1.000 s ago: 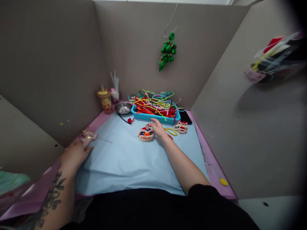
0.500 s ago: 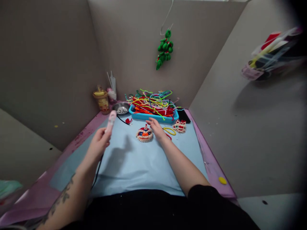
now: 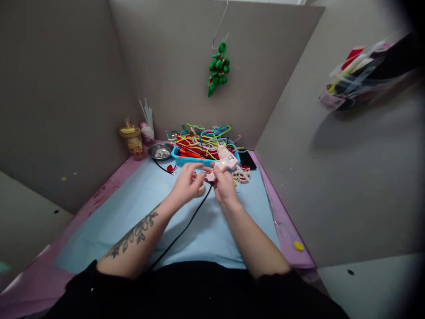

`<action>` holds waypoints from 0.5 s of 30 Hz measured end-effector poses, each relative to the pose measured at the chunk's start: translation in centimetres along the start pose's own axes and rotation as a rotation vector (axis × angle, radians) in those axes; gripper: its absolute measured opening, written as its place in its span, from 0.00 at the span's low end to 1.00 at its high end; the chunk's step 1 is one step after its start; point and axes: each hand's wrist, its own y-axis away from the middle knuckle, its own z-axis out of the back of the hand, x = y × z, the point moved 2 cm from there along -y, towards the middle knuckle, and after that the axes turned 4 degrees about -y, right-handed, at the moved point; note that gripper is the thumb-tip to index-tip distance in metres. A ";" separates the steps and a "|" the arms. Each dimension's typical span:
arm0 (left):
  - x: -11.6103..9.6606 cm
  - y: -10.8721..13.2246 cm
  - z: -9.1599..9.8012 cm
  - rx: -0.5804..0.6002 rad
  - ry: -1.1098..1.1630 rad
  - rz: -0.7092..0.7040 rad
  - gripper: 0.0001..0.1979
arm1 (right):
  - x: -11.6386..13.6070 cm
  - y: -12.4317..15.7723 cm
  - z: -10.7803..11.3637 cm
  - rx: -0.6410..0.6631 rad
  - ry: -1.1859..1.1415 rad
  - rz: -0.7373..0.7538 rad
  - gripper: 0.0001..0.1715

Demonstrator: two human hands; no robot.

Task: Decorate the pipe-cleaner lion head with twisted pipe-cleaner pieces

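Note:
My right hand [image 3: 225, 184] is closed around a pale pink hot glue gun [image 3: 227, 160], whose black cord [image 3: 186, 226] runs down toward my body. Just left of its handle end is my left hand [image 3: 189, 180], fingers apart and bent, with nothing visible in it. Beneath the hands lies a round lion-face ornament [image 3: 199, 192] of fuzzy stems, mostly hidden. A second cream and red lion-face piece [image 3: 244, 175] rests to the right, behind my right hand.
A blue tray [image 3: 189, 161] heaped with colourful pipe cleaners [image 3: 202, 141] stands at the back. Left of it are a metal bowl [image 3: 161, 151], a lidded cup [image 3: 133, 141] and white sticks [image 3: 148, 114]. A black phone-like slab [image 3: 248, 160] lies right. Green ornaments [image 3: 219, 68] hang above.
The glue gun has passed from my left hand to my right. My left hand has moved right and in toward the middle, above the lion-face ornament. The view has shifted slightly.

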 end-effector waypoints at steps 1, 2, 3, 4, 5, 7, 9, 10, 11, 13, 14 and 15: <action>1.1 -0.2 0.6 -0.074 -0.014 0.089 0.14 | 0.2 -0.2 0.4 -0.019 -0.001 -0.038 0.23; 2.2 -0.4 1.0 -0.099 -0.028 0.154 0.15 | 0.4 -0.5 0.8 -0.023 0.011 -0.067 0.21; 3.4 -0.7 1.2 -0.089 -0.025 0.208 0.15 | 0.6 -0.6 1.1 -0.017 0.034 -0.086 0.18; 4.5 -1.1 1.1 -0.044 -0.020 0.255 0.16 | 0.7 -0.7 1.3 -0.001 0.060 -0.098 0.16; 5.5 -1.4 0.8 0.011 -0.022 0.289 0.17 | 0.8 -0.8 1.5 0.023 0.086 -0.101 0.14; 7.1 -1.9 -0.1 0.079 -0.030 0.291 0.19 | 0.9 -0.8 1.7 0.060 0.126 -0.086 0.15; 8.1 -2.4 -1.1 0.121 -0.035 0.260 0.17 | 0.8 -0.8 2.0 0.067 0.153 -0.065 0.18; 8.3 -2.5 -1.6 0.148 -0.032 0.243 0.16 | 0.7 -0.8 2.2 0.064 0.168 -0.061 0.18; 8.5 -2.7 -1.9 0.177 -0.023 0.235 0.14 | 0.5 -0.8 2.4 0.057 0.184 -0.063 0.18; 8.6 -2.9 -2.2 0.219 0.024 0.256 0.12 | 0.1 -0.9 2.8 0.051 0.222 -0.081 0.17; 8.7 -3.0 -2.1 0.217 0.065 0.293 0.12 | -0.2 -0.9 3.0 0.058 0.248 -0.090 0.17; 8.7 -3.0 -1.9 0.195 0.119 0.343 0.13 | -0.4 -1.0 3.2 0.068 0.276 -0.098 0.17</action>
